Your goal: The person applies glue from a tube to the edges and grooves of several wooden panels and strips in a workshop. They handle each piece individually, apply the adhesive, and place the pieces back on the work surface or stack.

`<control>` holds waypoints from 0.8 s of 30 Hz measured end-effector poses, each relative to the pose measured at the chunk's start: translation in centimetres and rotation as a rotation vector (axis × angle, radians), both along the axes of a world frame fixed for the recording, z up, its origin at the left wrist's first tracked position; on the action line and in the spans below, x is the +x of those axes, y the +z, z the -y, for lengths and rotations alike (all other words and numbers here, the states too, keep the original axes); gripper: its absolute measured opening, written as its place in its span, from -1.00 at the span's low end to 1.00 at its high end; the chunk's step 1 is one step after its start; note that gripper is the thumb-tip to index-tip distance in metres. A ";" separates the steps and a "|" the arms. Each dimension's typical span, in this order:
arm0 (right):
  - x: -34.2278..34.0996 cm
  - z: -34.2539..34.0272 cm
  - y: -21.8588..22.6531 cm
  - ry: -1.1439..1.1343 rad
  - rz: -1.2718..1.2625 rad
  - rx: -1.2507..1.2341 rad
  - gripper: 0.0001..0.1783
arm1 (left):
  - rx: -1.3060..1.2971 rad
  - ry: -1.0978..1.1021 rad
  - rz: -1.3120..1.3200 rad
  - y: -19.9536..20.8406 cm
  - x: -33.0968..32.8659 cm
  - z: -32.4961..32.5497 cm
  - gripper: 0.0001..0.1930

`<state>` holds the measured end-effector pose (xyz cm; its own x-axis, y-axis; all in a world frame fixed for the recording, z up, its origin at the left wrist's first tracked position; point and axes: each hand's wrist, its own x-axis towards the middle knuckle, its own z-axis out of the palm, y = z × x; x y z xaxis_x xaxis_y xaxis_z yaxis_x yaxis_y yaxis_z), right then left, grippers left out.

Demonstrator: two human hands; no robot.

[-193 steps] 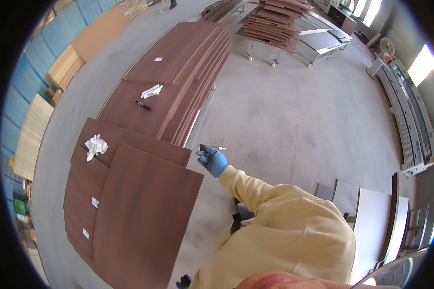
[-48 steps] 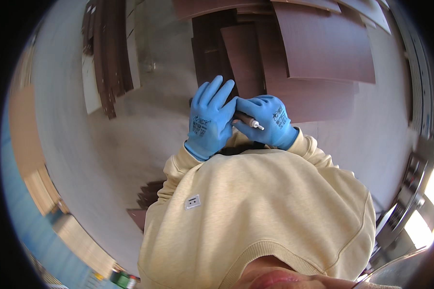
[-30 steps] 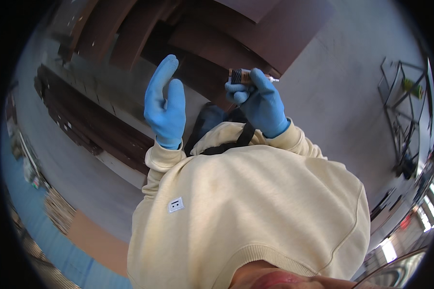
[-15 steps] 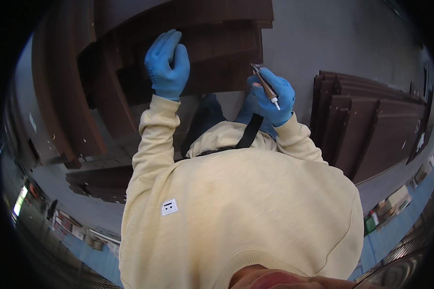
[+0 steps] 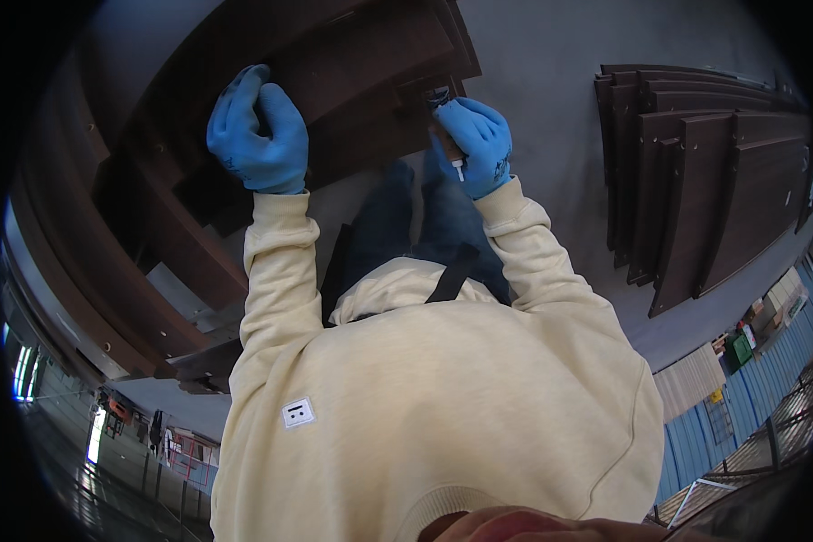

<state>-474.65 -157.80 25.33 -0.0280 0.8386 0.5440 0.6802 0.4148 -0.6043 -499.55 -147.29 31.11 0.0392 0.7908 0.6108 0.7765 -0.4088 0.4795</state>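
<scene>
Brown panels (image 5: 370,59) with a dark wood look lie stacked before me. Over their left part is my left hand (image 5: 257,135) in a blue glove, its fingers bent, with a gap between thumb and fingers and nothing seen in it. The fingertips look darkened. My right hand (image 5: 477,144), gloved alike, is closed around a slim brown squeeze tube (image 5: 449,149) at the panels' near right end. The tube's white nozzle points back toward me. A small black piece (image 5: 437,96) shows beyond the right fingers; I cannot make out its kind.
To my right, another stack of brown panels (image 5: 714,181) lies on the grey floor (image 5: 551,108). Long curved-looking boards (image 5: 81,253) run along my left. Farther right, cartons and a green box (image 5: 742,350) stand by a blue corrugated wall (image 5: 768,370).
Both hands have moved left in the view, the right one carrying the tube. My left fingers are more bent, and the thumb is nearer them. The whole view has shifted.
</scene>
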 end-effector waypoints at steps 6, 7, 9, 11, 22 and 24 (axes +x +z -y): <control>-0.3 -0.9 -1.9 -0.005 -0.032 0.022 -0.76 | 0.028 -0.022 -0.038 -0.7 -0.5 0.0 -0.82; -0.4 -1.0 -1.9 0.006 -0.035 0.021 -0.75 | 0.024 -0.023 -0.045 -0.6 -0.5 -0.1 -0.82; -0.5 -1.2 -1.8 0.026 -0.041 0.020 -0.73 | 0.015 -0.027 -0.058 -0.5 -0.4 -0.2 -0.82; -0.5 -1.3 -1.8 0.022 -0.029 0.023 -0.73 | 0.015 -0.010 -0.063 -0.5 -0.4 -0.1 -0.83; -0.4 -1.9 -2.4 0.043 -0.014 0.001 -0.68 | 0.047 -0.012 -0.069 -0.5 -0.1 -0.3 -0.84; -0.3 -1.8 -2.7 0.043 -0.012 0.010 -0.66 | 0.050 -0.014 -0.068 -0.4 0.1 -0.3 -0.84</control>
